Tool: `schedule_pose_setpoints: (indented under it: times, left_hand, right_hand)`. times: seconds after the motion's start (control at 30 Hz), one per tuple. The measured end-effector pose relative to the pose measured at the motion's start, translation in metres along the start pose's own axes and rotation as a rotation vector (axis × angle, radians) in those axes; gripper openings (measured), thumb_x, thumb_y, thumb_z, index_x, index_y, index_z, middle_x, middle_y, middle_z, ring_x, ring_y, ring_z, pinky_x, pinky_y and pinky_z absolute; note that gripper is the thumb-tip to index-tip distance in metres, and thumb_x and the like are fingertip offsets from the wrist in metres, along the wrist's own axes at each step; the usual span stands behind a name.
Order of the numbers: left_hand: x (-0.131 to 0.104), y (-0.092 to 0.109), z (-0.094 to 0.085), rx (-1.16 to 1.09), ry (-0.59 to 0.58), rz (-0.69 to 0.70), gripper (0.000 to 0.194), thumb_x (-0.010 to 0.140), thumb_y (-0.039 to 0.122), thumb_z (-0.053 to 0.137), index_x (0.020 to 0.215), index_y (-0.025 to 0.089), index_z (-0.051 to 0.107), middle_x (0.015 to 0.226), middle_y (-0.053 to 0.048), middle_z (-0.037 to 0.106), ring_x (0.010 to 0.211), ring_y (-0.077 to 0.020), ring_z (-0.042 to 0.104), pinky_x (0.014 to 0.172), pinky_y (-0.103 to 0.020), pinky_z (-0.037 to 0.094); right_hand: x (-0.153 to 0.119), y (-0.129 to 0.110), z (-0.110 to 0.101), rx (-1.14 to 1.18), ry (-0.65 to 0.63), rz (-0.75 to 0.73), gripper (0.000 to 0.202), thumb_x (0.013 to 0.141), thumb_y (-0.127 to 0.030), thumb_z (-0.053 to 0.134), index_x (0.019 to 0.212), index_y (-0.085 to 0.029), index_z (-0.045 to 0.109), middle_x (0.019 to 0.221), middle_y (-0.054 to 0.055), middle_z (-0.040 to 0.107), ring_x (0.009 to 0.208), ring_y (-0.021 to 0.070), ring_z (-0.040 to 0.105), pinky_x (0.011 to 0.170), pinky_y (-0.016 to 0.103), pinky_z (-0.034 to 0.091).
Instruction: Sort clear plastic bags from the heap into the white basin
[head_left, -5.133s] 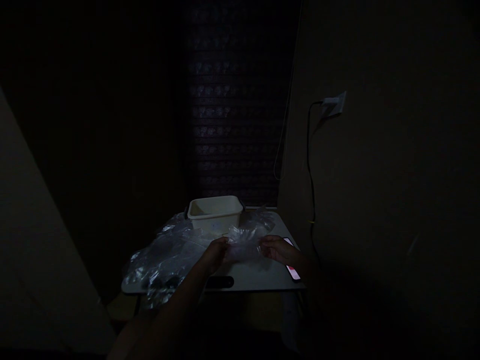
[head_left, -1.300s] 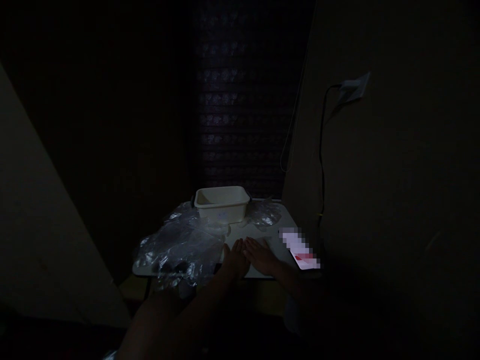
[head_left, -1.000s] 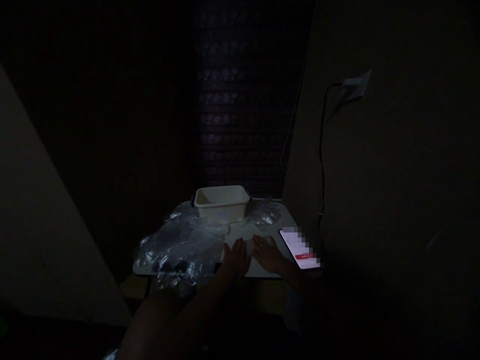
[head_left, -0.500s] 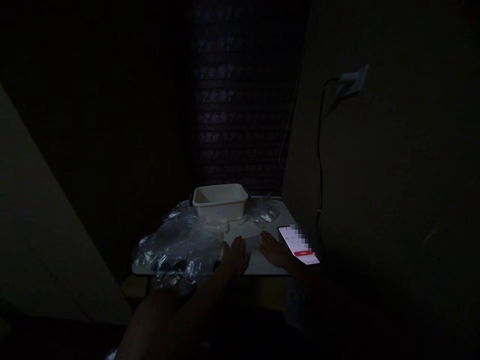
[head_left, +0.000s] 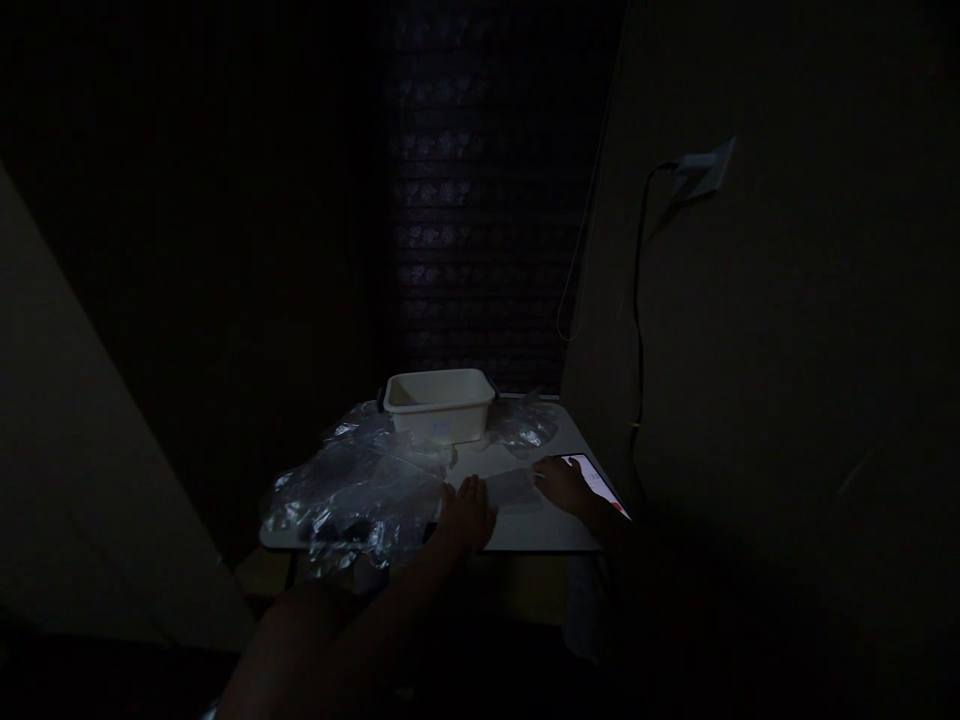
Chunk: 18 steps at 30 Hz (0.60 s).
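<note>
White folding table (head_left: 555,535); clock centred on folded clear plastic (head_left: 514,492). Loose plastic sheeting (head_left: 367,478) at 9, cream tub (head_left: 442,426) at 11, seemingly pushed back for working room. Phone (head_left: 598,484) at 3, partly hidden. Left hand (head_left: 466,514) at 8, palm down, fingers together, probably pinning the edge. Right hand (head_left: 561,484) at 3, fingers curled, pinch can't be told; half a second ago it lay flatter, phone less covered.

We've got the tub (head_left: 441,425) at the back of the table (head_left: 551,535), plastic heap (head_left: 360,485) left and over the front edge, film bundle (head_left: 531,428) right. Plastic sheet (head_left: 514,492) between our left hand (head_left: 466,513) and right hand (head_left: 562,485), phone (head_left: 594,477) at right edge.
</note>
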<state>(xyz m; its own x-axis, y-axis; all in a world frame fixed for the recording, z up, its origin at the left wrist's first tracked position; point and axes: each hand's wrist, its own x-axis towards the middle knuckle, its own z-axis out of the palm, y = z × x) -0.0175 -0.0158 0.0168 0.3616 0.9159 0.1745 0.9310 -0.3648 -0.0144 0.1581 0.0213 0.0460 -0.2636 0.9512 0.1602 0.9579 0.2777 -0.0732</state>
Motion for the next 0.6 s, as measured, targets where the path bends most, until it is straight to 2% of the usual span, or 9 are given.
schedule_pose_setpoints:
  times: [0.17, 0.27, 0.37, 0.5, 0.6]
  left_hand:
    - [-0.004, 0.0, -0.014, -0.039, -0.012, -0.027, 0.048, 0.072, 0.041, 0.023, 0.1, 0.008, 0.043, 0.103, -0.018, 0.043, 0.093, -0.0279, 0.038, 0.076, -0.048, 0.021]
    - [-0.001, -0.002, -0.017, -0.08, -0.027, -0.05, 0.04, 0.073, 0.035, 0.023, 0.087, 0.009, 0.05, 0.088, -0.016, 0.05, 0.083, -0.0256, 0.044, 0.071, -0.043, 0.027]
    - [0.005, -0.005, -0.017, -0.229, -0.078, -0.116, 0.03, 0.072, 0.027, 0.029, 0.081, 0.009, 0.052, 0.083, -0.015, 0.052, 0.079, -0.0216, 0.047, 0.067, -0.033, 0.032]
    - [0.011, -0.007, -0.015, -0.364, -0.098, -0.162, 0.027, 0.072, 0.019, 0.029, 0.078, 0.008, 0.052, 0.081, -0.013, 0.054, 0.076, -0.0166, 0.049, 0.063, -0.024, 0.034]
    - [0.012, -0.005, -0.016, -0.403, -0.114, -0.17, 0.027, 0.072, 0.019, 0.029, 0.077, 0.009, 0.053, 0.079, -0.012, 0.056, 0.073, -0.015, 0.05, 0.06, -0.022, 0.034]
  right_hand:
    - [-0.01, -0.006, -0.002, -0.076, -0.045, -0.056, 0.023, 0.065, -0.02, 0.037, 0.081, -0.018, 0.054, 0.087, 0.007, 0.054, 0.086, 0.0194, 0.044, 0.069, 0.033, 0.028]
    - [-0.012, -0.012, -0.002, -0.099, -0.071, 0.072, 0.023, 0.065, -0.022, 0.037, 0.079, -0.015, 0.053, 0.083, 0.01, 0.055, 0.081, 0.0208, 0.047, 0.064, 0.032, 0.031]
    - [-0.01, -0.015, -0.003, -0.03, -0.127, 0.233, 0.028, 0.067, -0.029, 0.035, 0.081, -0.013, 0.052, 0.085, 0.012, 0.055, 0.078, 0.0203, 0.05, 0.059, 0.029, 0.034]
    - [-0.006, -0.015, 0.001, 0.045, -0.177, 0.29, 0.027, 0.065, -0.032, 0.039, 0.082, -0.015, 0.052, 0.088, 0.011, 0.054, 0.08, 0.019, 0.05, 0.058, 0.026, 0.035]
    - [0.001, -0.016, 0.006, 0.194, -0.194, 0.344, 0.027, 0.063, -0.03, 0.042, 0.081, -0.015, 0.052, 0.089, 0.012, 0.054, 0.081, 0.0197, 0.05, 0.058, 0.026, 0.036]
